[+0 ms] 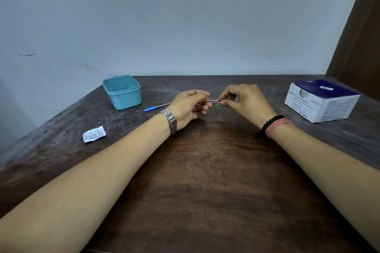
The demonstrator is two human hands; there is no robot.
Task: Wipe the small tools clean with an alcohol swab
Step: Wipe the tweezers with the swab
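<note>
My left hand (190, 107) grips a thin metal tool (212, 101) whose tip sticks out to the right, just above the table's middle. My right hand (244, 100) pinches that tip between thumb and fingers; a small pale swab seems to sit under the fingertips, mostly hidden. A second tool with a blue handle (152, 108) lies flat on the table left of my left hand, its metal end running behind the hand. The white and blue alcohol swab box (320, 101) stands at the right.
A light blue plastic tub (122, 92) stands at the back left of the dark wooden table (205, 170). A torn white swab wrapper (94, 134) lies near the left edge. A wall runs directly behind the table, a brown curtain at the far right.
</note>
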